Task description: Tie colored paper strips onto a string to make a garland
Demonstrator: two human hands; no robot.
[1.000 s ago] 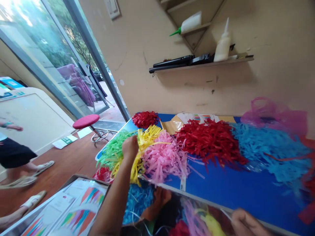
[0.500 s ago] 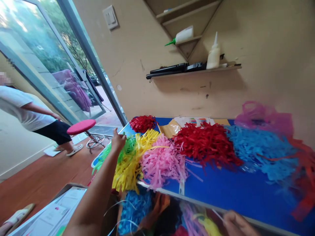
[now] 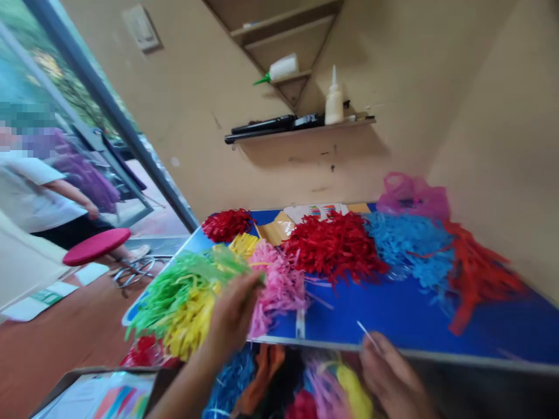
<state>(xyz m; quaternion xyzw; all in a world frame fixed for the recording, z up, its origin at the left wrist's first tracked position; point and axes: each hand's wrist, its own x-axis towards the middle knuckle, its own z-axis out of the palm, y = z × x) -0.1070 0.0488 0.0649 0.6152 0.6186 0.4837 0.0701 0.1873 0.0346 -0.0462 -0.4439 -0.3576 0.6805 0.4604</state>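
Observation:
My left hand [image 3: 238,302] is closed on a light green strip that stretches left to the green pom-pom [image 3: 168,285]. Beneath and beside it are the yellow pom-pom [image 3: 187,326] and the pink pom-pom [image 3: 279,285]. My right hand [image 3: 388,366], at the front edge of the blue table [image 3: 336,326], pinches a thin white stick or tie [image 3: 365,330]. Farther back lie a small red pom-pom [image 3: 227,225], a big red one [image 3: 334,244], a blue one [image 3: 410,241] and an orange-red one [image 3: 480,267].
A pink plastic bag [image 3: 414,198] lies at the wall. Bottles stand on the wall shelf [image 3: 301,128]. More streamers [image 3: 323,384] show below the table edge. At left are a box of papers [image 3: 96,401], a red stool [image 3: 96,245] and a person [image 3: 35,192].
My left hand has moved right from the green pom-pom, drawing a green strip along. My right hand has risen with the white piece. The view has shifted right.

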